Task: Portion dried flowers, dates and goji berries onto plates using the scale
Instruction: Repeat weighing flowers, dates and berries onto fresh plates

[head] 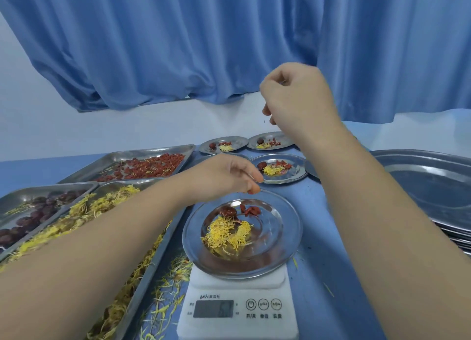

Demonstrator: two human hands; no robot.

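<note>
A steel plate (288, 227) sits on the white scale (238, 306). It holds yellow dried flowers (226, 234), one dark date (227, 210) and a few goji berries (251, 210). My left hand (224, 174) hovers over the plate's far left rim with fingers curled down; whether it holds anything is unclear. My right hand (295, 92) is raised high above the far plates, fingers pinched together, its contents hidden. To the left lie trays of goji berries (150, 167), dried flowers (102, 207) and dates (33, 215).
Three filled plates (298, 173) (239, 142) (286, 141) stand behind the scale. A stack of empty steel trays (428, 181) lies at the right. Loose petals litter the blue tabletop (328, 276) around the scale. A blue curtain hangs behind.
</note>
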